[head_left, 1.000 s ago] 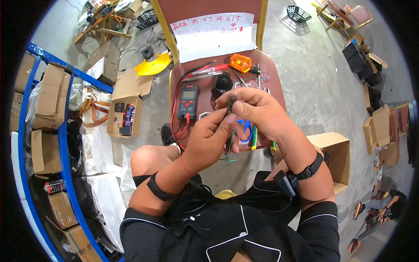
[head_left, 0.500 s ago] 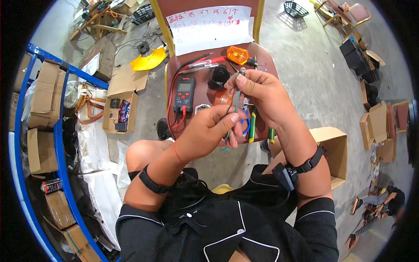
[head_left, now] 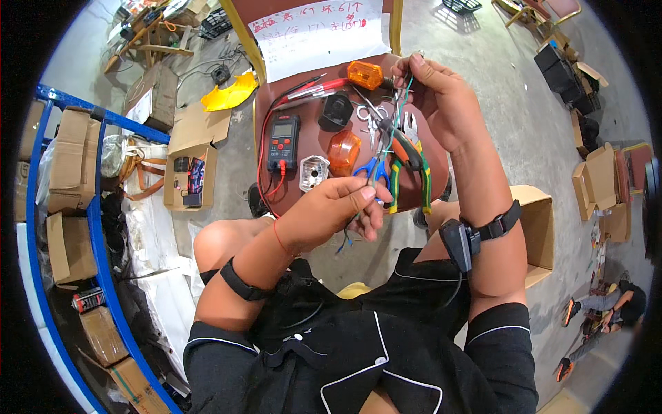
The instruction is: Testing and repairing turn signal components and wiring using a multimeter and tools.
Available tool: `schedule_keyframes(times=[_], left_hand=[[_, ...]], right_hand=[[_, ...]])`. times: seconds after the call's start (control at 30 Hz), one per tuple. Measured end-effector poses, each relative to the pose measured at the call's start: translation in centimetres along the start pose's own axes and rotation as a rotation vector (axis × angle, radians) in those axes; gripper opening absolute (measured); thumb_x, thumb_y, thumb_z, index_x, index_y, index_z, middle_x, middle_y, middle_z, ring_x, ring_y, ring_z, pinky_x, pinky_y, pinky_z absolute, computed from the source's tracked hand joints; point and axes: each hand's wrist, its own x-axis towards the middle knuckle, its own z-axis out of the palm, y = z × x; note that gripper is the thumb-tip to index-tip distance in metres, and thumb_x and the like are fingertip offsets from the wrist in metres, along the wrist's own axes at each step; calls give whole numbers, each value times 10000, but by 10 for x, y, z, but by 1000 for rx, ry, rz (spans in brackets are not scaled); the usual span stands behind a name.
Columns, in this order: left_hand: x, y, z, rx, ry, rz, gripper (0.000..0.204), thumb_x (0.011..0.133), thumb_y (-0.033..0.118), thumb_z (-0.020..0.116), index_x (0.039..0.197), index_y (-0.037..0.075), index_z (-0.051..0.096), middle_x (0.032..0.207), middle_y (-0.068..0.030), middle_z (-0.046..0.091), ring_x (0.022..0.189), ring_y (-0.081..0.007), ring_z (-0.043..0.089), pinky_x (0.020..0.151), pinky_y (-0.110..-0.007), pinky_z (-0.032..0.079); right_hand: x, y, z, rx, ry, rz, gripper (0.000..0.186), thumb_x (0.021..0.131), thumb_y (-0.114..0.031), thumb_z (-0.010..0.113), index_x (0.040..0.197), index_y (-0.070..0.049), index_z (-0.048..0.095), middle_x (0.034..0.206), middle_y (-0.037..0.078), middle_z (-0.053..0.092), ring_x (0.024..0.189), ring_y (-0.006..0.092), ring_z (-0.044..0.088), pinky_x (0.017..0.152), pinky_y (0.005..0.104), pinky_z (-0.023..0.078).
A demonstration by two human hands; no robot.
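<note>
Stretched over the chair seat is a pair of thin wires (head_left: 400,114), one green and one dark, held between my hands. My left hand (head_left: 348,207) pinches their lower part, and loose ends dangle below it. Higher and farther off, my right hand (head_left: 438,90) closes on the upper end; whatever sits at its fingertips is mostly hidden. Beneath the wires lie blue-handled scissors (head_left: 372,169), green-and-yellow-handled pliers (head_left: 425,183) and an orange-and-black-handled tool (head_left: 407,150). An orange lens (head_left: 343,153), a clear reflector (head_left: 314,173) and a black housing (head_left: 336,112) rest to their left.
A multimeter (head_left: 283,141) with red and black leads lies on the seat's left. An orange turn-signal lamp (head_left: 365,75) sits near the backrest, under a handwritten sheet (head_left: 321,38). Blue shelving (head_left: 103,207) stands left, an open carton (head_left: 541,234) right. Another person (head_left: 614,310) is far right.
My right hand has moved up and away, drawing the wires out longer from my left hand. The left hand stays near the seat's front edge. More tools on the seat now show.
</note>
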Motion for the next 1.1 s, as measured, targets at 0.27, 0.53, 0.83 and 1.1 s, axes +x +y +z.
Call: schedule_keyframes(times=[0.27,0.53,0.83,1.1], left_hand=[[3,2,-9,34,-105,-70,330,1029,256,410,1164,-11,548,983,-115,665,860,-190,667,772,-311,542],[10,-25,-9,296,-176,153,298,1017,190,355,1102,-37,529,862,-120,649,726,-180,660,660,-308,523],[-21,-33,-30,593,36,121,241,972,160,424,1036,-32,554,781,-114,650,544,-183,628,515,-307,514],[-76,-38,-7,749,83,-3,257,955,199,495,931,-34,600,719,-105,665,647,-200,686,564,-333,537]], right_hand=[[12,-2,-14,24,66,-7,261,924,-269,614,953,-15,664,881,36,661,796,106,561,698,243,403],[9,-11,-73,74,257,-18,268,944,-314,605,1061,-73,615,1013,1,592,893,107,522,794,261,419],[-16,1,-16,163,46,-75,288,955,-329,583,1032,-52,588,985,15,585,806,104,537,720,240,425],[-69,-6,41,201,-234,-258,256,975,-299,550,1057,-56,555,969,21,559,764,102,503,660,247,407]])
